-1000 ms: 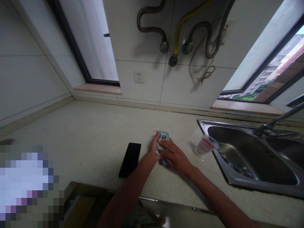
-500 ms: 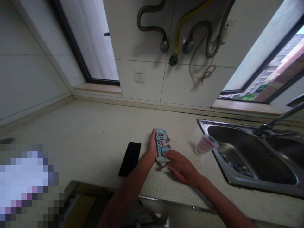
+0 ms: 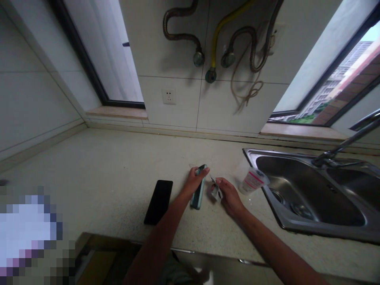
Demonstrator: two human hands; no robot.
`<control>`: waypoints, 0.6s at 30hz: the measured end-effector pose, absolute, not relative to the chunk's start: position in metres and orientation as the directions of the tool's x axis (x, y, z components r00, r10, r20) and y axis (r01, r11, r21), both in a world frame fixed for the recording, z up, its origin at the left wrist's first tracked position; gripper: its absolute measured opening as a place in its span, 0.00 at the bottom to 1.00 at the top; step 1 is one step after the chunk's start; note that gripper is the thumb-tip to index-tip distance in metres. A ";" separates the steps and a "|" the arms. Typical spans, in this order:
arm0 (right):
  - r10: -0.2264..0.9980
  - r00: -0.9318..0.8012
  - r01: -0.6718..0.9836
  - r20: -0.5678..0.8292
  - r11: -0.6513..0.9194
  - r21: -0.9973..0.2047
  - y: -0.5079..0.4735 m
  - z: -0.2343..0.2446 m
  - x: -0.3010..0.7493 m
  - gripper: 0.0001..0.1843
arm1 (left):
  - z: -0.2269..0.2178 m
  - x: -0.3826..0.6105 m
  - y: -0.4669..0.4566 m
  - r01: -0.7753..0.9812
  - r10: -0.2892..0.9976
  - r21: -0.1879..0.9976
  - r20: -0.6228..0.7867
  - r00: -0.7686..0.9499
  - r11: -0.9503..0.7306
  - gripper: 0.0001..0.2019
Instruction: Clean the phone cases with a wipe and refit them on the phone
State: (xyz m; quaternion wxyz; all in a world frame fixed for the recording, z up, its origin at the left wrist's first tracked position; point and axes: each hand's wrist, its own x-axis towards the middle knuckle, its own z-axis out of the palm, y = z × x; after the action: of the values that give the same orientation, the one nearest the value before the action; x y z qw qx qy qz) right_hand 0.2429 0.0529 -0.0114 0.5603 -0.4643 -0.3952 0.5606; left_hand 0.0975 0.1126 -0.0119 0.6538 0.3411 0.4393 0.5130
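Observation:
My left hand (image 3: 192, 181) is closed round a light-blue phone case (image 3: 198, 196), held tilted on edge over the counter. Its dark inner side partly shows; whether a phone sits in it, I cannot tell. Just to its right, my right hand (image 3: 231, 197) pinches a crumpled whitish tissue (image 3: 216, 192), apart from the case. A black phone (image 3: 158, 202) lies flat on the counter, left of my left forearm.
A clear plastic cup with red print (image 3: 252, 181) leans at the left rim of the steel sink (image 3: 274, 206). The pale counter (image 3: 113, 170) runs to the tiled wall, where hoses and a socket (image 3: 169, 96) are fixed. A pixelated patch covers the lower left.
The phone case has turned from its cartoon-printed back to its edge in my left hand. My right hand has come off the case, lifting the tissue away to the right.

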 end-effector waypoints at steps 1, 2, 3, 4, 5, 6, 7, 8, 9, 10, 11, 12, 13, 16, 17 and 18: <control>0.994 0.050 -0.300 -0.099 -0.079 -0.951 0.053 -0.011 0.242 0.21 | -0.012 0.097 0.113 -0.341 0.978 0.918 -0.203 0.039 0.204 0.21; 0.993 0.039 -0.335 -0.114 -0.094 -0.937 0.053 -0.010 0.242 0.21 | -0.012 0.096 0.112 -0.295 0.984 0.941 -0.176 -0.003 0.167 0.23; 0.992 0.030 -0.360 -0.119 -0.100 -0.927 0.054 -0.009 0.242 0.21 | -0.012 0.095 0.112 -0.229 0.989 0.964 -0.145 -0.032 0.134 0.25; 0.993 0.023 -0.379 -0.116 -0.099 -0.920 0.054 -0.009 0.243 0.21 | -0.011 0.094 0.111 -0.145 0.992 0.984 -0.114 -0.047 0.107 0.28; 0.994 0.018 -0.391 -0.111 -0.095 -0.916 0.054 -0.008 0.243 0.21 | -0.010 0.093 0.109 -0.048 0.995 0.995 -0.087 -0.051 0.084 0.31; 0.994 0.014 -0.396 -0.105 -0.091 -0.914 0.055 -0.008 0.243 0.21 | -0.008 0.092 0.108 0.056 0.997 0.996 -0.064 -0.053 0.067 0.34; 0.995 0.011 -0.394 -0.096 -0.084 -0.915 0.055 -0.008 0.243 0.21 | -0.007 0.092 0.106 0.158 0.998 0.986 -0.046 -0.051 0.054 0.37; 0.996 0.010 -0.386 -0.088 -0.077 -0.919 0.055 -0.009 0.244 0.21 | -0.005 0.091 0.104 0.255 0.998 0.966 -0.032 -0.046 0.043 0.40; 0.997 0.012 -0.376 -0.081 -0.071 -0.924 0.055 -0.009 0.243 0.21 | -0.004 0.090 0.102 0.343 0.999 0.939 -0.024 -0.041 0.036 0.42; 0.997 0.013 -0.367 -0.078 -0.067 -0.928 0.055 -0.010 0.243 0.22 | -0.004 0.090 0.101 0.426 0.999 0.904 -0.019 -0.035 0.032 0.44; 0.997 0.016 -0.359 -0.075 -0.064 -0.931 0.055 -0.011 0.243 0.23 | -0.003 0.090 0.100 0.508 0.999 0.861 -0.019 -0.026 0.029 0.45; 0.997 0.020 -0.353 -0.072 -0.060 -0.934 0.055 -0.012 0.243 0.24 | -0.003 0.090 0.099 0.584 1.000 0.811 -0.019 -0.017 0.025 0.46; 0.997 0.026 -0.349 -0.069 -0.056 -0.935 0.054 -0.013 0.242 0.25 | -0.003 0.090 0.098 0.649 1.000 0.761 -0.017 -0.007 0.018 0.45; 0.997 0.044 -0.337 -0.063 -0.045 -0.941 0.054 -0.013 0.242 0.24 | -0.004 0.092 0.096 0.774 0.999 0.632 0.025 0.034 -0.042 0.42; 0.996 0.050 -0.333 -0.069 -0.048 -0.942 0.054 -0.013 0.241 0.23 | -0.004 0.093 0.095 0.802 0.997 0.594 0.051 0.049 -0.070 0.41; 0.995 0.057 -0.335 -0.080 -0.056 -0.941 0.055 -0.013 0.241 0.23 | -0.004 0.095 0.094 0.828 0.995 0.552 0.077 0.064 -0.096 0.39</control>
State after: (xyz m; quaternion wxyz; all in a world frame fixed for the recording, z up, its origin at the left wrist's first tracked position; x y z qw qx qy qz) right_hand 0.2411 0.0545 -0.0133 0.5768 -0.4423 -0.3731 0.5766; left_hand 0.0945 0.0944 -0.0044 0.1855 0.7055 0.6461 0.2244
